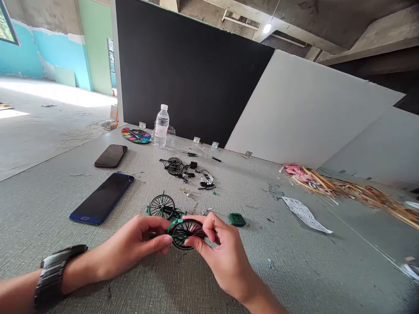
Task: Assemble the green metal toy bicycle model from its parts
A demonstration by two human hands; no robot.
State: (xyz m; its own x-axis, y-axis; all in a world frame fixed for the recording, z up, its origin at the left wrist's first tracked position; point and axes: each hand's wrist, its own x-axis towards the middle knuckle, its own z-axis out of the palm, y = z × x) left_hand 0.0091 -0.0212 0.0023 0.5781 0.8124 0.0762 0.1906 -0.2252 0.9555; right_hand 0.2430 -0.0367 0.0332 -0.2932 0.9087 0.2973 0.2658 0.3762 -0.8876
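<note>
Green model bicycle (185,231) with black spoked wheels, low on the desk (310,270) at centre front, held between both hands. One wheel is up in the fingers, the other wheel sits behind, just at the desk surface. The left hand (140,244) pinches the green fender and frame at the near wheel. The right hand (222,253) is closed on that wheel's right edge, thumb under. Metal-band watch (54,272) on the left wrist.

Small green part (237,219) just right of the hands. Loose black bicycle parts (186,170) further back. Blue phone (103,198) and dark phone (111,155) to the left, screens off. Water bottle (161,125) at the back edge, its label too small to read. Paint palette (136,135) beside it. Printed sheet (306,213) to the right, text unreadable. Pile of sticks (330,185) beyond it.
</note>
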